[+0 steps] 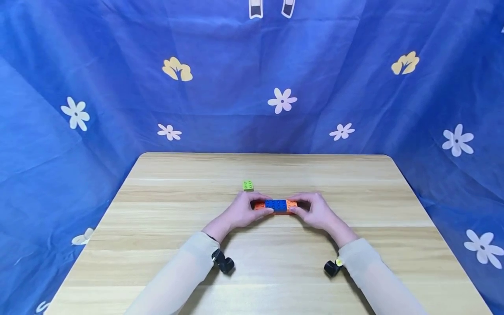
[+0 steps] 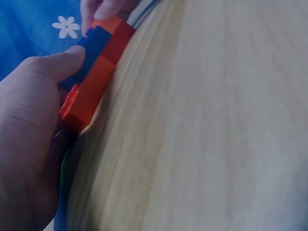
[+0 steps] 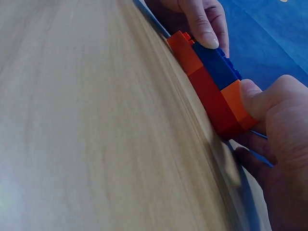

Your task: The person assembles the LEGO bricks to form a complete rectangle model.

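Pale sleeves (image 1: pixel 183 271) point toward the counter's (image 1: pixel 277 271) far edge, left grip (image 1: pixel 241 211) and right grip (image 1: pixel 317 212) pinching stacked bricks (image 1: pixel 276 205) that, I judge remotely, uneven pressure could split.

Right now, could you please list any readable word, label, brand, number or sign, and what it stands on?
None is readable in any view, on the joined toy bricks, lime-green toy brick, wood-grain table or flower-print cloth. Any tiny markings would be too blurred to read.

A blue flower-print cloth (image 1: pixel 232 109) hangs behind the pale wooden table (image 1: pixel 279 271).
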A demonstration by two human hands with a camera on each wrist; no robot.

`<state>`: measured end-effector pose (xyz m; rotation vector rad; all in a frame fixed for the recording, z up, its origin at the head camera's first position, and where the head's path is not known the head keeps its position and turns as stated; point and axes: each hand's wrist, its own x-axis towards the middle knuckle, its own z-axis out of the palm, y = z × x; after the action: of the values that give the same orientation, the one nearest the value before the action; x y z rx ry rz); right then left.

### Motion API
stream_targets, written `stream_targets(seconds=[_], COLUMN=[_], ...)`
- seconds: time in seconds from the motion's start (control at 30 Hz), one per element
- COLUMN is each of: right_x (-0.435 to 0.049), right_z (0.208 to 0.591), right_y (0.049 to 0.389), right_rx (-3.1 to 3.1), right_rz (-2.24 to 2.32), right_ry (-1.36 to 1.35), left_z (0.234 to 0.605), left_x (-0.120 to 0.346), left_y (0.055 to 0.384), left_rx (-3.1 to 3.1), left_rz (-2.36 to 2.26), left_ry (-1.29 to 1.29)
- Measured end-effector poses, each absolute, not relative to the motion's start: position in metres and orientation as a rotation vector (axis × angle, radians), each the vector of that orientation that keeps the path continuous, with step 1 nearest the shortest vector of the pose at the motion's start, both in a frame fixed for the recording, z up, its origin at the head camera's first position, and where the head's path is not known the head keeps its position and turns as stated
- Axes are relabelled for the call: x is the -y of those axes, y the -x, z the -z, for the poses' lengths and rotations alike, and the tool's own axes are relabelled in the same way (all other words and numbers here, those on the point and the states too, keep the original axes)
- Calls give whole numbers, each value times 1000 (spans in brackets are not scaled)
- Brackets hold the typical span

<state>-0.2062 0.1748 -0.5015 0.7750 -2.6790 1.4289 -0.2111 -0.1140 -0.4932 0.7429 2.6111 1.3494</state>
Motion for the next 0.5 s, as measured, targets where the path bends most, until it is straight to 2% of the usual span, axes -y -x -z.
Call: stream_targets(seconds=[0.5], right_x=[-177], right_z=[507], right_y=[202], right_rx=[2673], right_rz=[-1458], right_ry=[-742], left_z=[485], left_x=[115], left_y=[216], left_rx=[-2569], left_rz=[-1257], left_ry=[-810])
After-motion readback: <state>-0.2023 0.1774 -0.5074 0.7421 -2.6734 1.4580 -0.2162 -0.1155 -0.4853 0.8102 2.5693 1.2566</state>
